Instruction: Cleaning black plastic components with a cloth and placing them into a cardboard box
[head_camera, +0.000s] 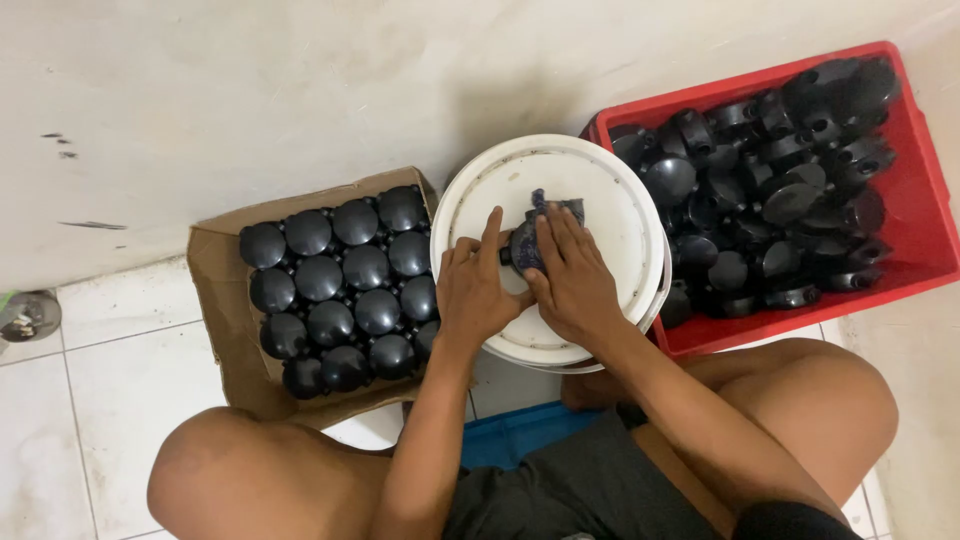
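Both hands rest on top of a white bucket lid in front of me. My left hand steadies a small black round plastic part from the left. My right hand covers the same part from above, pressing a dark cloth against it. Most of the part is hidden under my fingers.
A cardboard box at left holds several black domed parts packed in neat rows. A red plastic crate at right is heaped with loose black parts. A wall runs behind; white floor tiles and a drain lie at left.
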